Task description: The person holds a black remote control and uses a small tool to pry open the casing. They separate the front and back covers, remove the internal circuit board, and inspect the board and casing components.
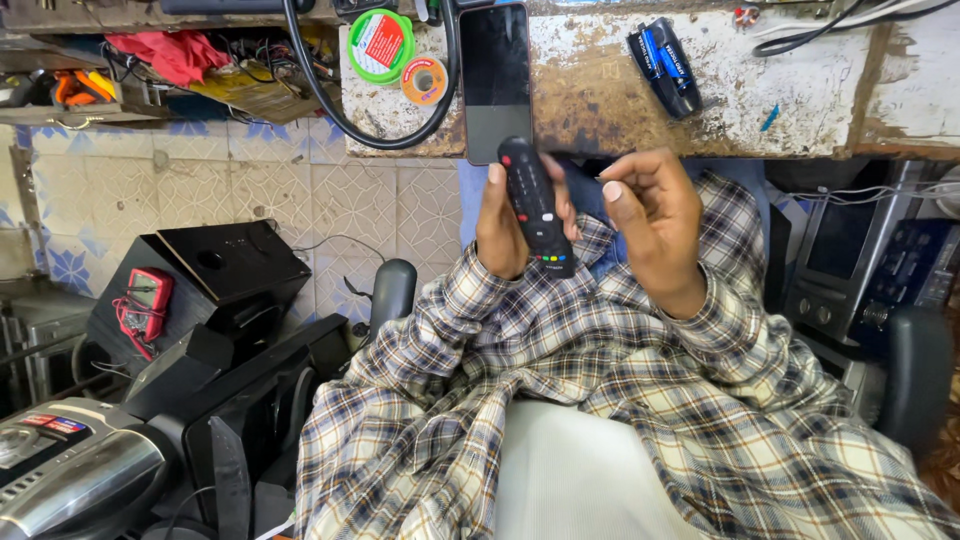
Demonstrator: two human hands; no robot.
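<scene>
Worn workbench (600, 95), white paint flaking over brown. On top: dark phone (495, 80) lying flat, green tape roll (380, 45), small solder spool (424, 80), pack of blue batteries (664, 65), black cable (330, 100) looping off the front edge.

- The scene is lit evenly and brightly by soft light from above; no hard shadows are cast.
- A pale sheen is seen on the dark phone screen (495, 80) lying on the worktop (800, 90).
- Straight lines are bent at the edges by a wide lens.
- Focus is sharp across the middle; the near left corner is slightly softened.
</scene>
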